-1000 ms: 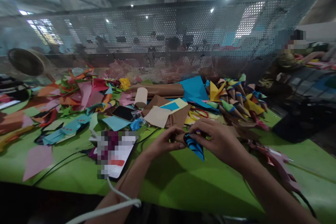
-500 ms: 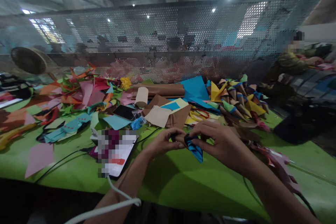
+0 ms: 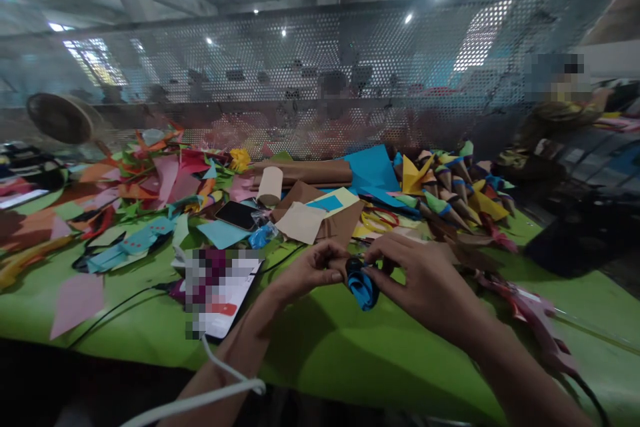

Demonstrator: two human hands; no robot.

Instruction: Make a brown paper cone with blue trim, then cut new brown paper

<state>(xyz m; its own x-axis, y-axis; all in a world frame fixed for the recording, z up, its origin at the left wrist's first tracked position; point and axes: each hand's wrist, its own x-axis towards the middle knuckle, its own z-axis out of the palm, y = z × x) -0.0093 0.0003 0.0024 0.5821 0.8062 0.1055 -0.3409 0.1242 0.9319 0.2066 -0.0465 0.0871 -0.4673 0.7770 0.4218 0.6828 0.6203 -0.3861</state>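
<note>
Left hand (image 3: 317, 271) pinches brown paper roll (image 3: 339, 265); right hand (image 3: 423, 277) grips adjoining blue paper (image 3: 364, 293), near centre, over green table (image 3: 320, 353); uneven finger pressure could crease folds; slack grip, unroll them.

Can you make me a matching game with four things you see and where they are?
1. curled blue paper
2. fan
3. glue gun
4. tan roll

A. at the back, far left
B. beside the dark phone
C. between the left hand and the right hand
D. on the green table, to the right of the right hand

Right pairs: 1-C, 2-A, 3-D, 4-B
</note>
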